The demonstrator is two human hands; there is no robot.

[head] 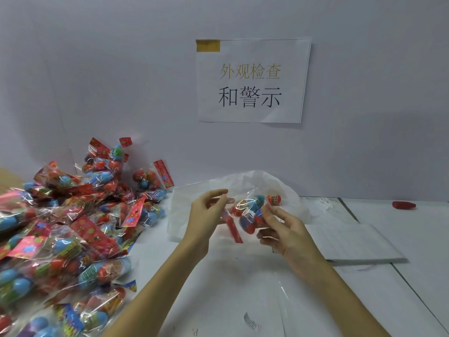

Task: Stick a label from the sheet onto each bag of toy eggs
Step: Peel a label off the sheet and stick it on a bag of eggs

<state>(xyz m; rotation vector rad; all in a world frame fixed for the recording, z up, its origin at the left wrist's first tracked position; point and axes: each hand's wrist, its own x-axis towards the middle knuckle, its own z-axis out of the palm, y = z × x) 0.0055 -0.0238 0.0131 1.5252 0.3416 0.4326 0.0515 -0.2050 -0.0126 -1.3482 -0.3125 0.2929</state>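
Two hands hold one clear plastic bag of red & blue toy eggs (247, 215) above the white tabletop (218, 276): left hand (206, 215) pinches its top, right hand (279, 229) grips the egg end, w/ what looks like a small label under its fingers. White label sheet (352, 242) lies at right. Risk: crinkly film slips, so label may go on creased or crooked.

Packing/inspection station, factory-type workbench.
Printed station sign (252, 80) taped to bare wall; bulk heap of bagged toy eggs (65, 229) at white bench (401, 288) left edge.
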